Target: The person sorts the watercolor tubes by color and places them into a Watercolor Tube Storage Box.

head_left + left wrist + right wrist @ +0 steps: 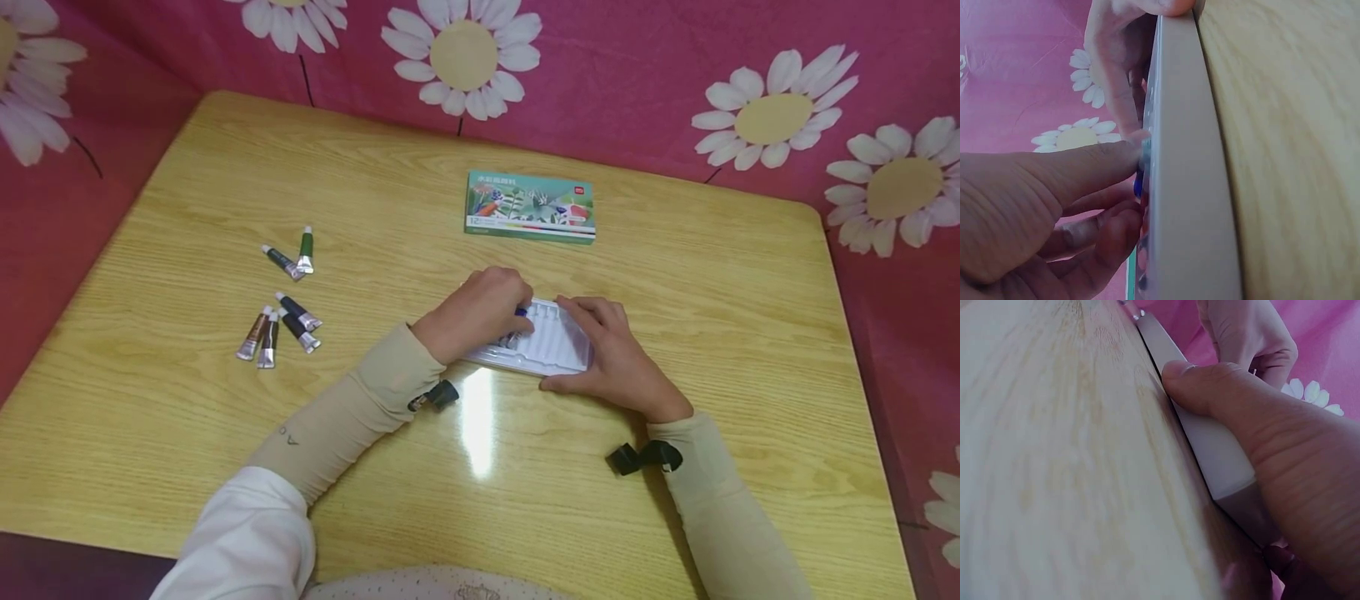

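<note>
A white plastic paint tray (557, 343) with slots lies on the table, some paint tubes in its left part. My right hand (621, 363) grips the tray's right end, its thumb (1200, 387) along the near side wall. Above the tray's left part, my left hand (483, 307) pinches a blue paint tube (521, 312) down at the slots. Only a bit of blue shows between the fingers in the left wrist view; the rest is hidden by the hand. Slots at the tray's right side hold no tubes.
Farther back lies a teal illustrated paint box (529, 208). To the left are two green-toned paint tubes (306, 250), and nearer, several dark and brown paint tubes (268, 340). A pink flowered cloth (615, 83) hangs behind the wooden table (390, 208).
</note>
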The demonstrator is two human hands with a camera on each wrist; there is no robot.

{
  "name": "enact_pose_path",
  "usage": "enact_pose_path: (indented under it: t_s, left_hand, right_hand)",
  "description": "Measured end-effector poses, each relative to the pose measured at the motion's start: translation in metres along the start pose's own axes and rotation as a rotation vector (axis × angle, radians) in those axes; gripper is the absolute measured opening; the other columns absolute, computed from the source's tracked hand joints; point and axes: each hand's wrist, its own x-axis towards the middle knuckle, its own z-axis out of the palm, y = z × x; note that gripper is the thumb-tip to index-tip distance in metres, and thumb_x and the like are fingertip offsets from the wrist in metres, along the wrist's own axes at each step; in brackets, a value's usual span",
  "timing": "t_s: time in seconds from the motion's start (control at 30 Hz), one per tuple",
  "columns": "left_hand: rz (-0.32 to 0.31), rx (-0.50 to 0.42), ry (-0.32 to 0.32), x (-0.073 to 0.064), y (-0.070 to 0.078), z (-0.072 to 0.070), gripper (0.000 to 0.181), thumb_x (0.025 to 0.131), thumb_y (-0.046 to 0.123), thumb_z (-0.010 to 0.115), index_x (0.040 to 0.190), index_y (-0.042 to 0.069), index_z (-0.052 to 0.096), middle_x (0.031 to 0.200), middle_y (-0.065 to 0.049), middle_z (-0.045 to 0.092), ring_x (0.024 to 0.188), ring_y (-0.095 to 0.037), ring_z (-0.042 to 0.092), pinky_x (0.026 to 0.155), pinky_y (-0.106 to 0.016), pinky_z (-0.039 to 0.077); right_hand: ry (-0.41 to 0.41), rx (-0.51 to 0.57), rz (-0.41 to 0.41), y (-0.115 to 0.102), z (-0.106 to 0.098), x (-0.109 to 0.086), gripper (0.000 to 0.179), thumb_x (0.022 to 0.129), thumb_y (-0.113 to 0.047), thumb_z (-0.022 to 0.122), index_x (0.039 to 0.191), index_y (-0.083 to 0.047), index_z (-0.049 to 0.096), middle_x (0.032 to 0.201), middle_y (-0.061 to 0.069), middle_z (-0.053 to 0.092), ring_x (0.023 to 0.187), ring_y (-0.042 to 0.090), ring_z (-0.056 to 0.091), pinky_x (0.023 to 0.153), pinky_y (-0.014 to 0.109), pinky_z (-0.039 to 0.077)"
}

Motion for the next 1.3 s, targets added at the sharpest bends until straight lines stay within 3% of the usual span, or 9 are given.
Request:
enact_pose_path:
  t_s: [0.23,0.5,1.13,1.3]
  left_hand:
    - [0.009,-0.017,0.01,-0.0003,-0.0036,-0.001,0.017,0.091,0.026,0.08,0.091,0.01,0.08,0.091,-0.003,0.072,0.083,-0.013,0.058,0.078,-0.031,0.051]
    - [0.024,-0.03,0.01,0.0017,-0.009,0.0007,0.02,0.092,0.028,0.079,0.08,0.013,0.079,0.081,0.0,0.068,0.076,-0.012,0.051,0.068,-0.025,0.041]
    - [0.039,-0.018,0.004,-0.0018,-0.0067,0.0005,0.017,0.097,0.024,0.073,0.094,0.009,0.08,0.09,-0.003,0.072,0.082,-0.014,0.057,0.077,-0.029,0.049]
    - [0.018,-0.022,-0.001,-0.0033,-0.0074,-0.0016,0.02,0.099,0.027,0.07,0.102,0.01,0.081,0.093,-0.001,0.073,0.083,-0.013,0.061,0.076,-0.027,0.05]
  right_hand:
    - [0.002,-0.008,-0.002,-0.0005,0.0001,0.002,0.115,0.067,-0.049,0.096,0.161,-0.018,0.036,0.156,0.012,0.038,0.142,0.03,0.031,0.116,0.053,0.038]
    - [0.005,-0.013,0.01,0.0003,0.0004,0.0021,0.116,0.067,-0.05,0.096,0.161,-0.019,0.036,0.157,0.012,0.037,0.143,0.03,0.031,0.116,0.053,0.038]
    - [0.001,-0.024,-0.002,0.0012,-0.0001,0.0004,0.117,0.068,-0.053,0.094,0.162,-0.018,0.034,0.156,0.013,0.038,0.142,0.032,0.031,0.114,0.054,0.039]
    - [0.0,-0.021,0.0,0.001,0.0007,0.0007,0.116,0.068,-0.053,0.094,0.162,-0.019,0.035,0.156,0.013,0.038,0.141,0.031,0.032,0.114,0.054,0.039]
